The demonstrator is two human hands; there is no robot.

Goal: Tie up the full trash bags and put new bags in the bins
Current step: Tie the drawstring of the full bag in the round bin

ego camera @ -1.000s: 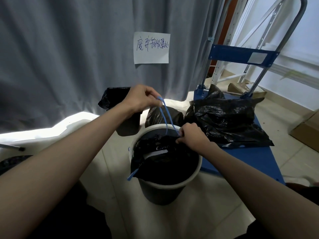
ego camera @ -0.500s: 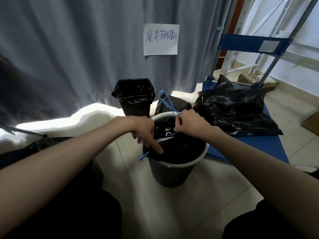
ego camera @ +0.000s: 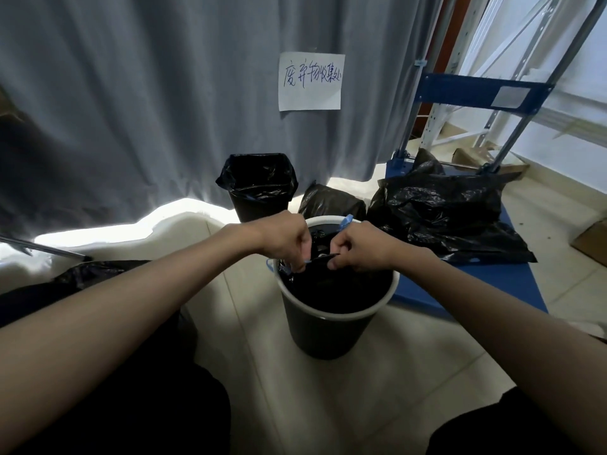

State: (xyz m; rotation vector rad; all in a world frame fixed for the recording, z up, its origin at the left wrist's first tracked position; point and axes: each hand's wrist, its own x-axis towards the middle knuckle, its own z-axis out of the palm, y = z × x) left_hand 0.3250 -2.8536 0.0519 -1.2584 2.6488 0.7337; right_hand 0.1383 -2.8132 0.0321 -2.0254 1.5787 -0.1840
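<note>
The left hand (ego camera: 289, 239) has moved. Half a second ago it reached down at the near left side of the bag with a finger pointing out. Now it is up beside the right hand (ego camera: 358, 247), and the two fists sit close together over the middle of the bin (ego camera: 331, 326). A second ago the left hand was high up, pulling the blue string (ego camera: 345, 221) tall. Now only short bits of string show, one by the far rim and one at the left rim.

The left hand's fingers are curled and pinch the blue string and a bit of black bag. The right hand's fingers are curled too, and they grip the top of the trash bag (ego camera: 331, 290). The bag is still inside the bin, in the middle of the floor.

A white paper sign (ego camera: 310, 81) hangs on the gray curtain (ego camera: 147, 93). It has blue handwriting in Chinese.

The bin is round, dark on the outside, with a pale smooth rim. The bag is black, thin and shiny. A second bin (ego camera: 258, 188), farther off and to the left, has a crinkly black bag over its top. A lumpy tied bag (ego camera: 331, 201) sits behind the near bin. A big wrinkled black bag (ego camera: 443, 218) lies on the blue cart (ego camera: 466, 280) on the right. The floor is pale tile.
</note>
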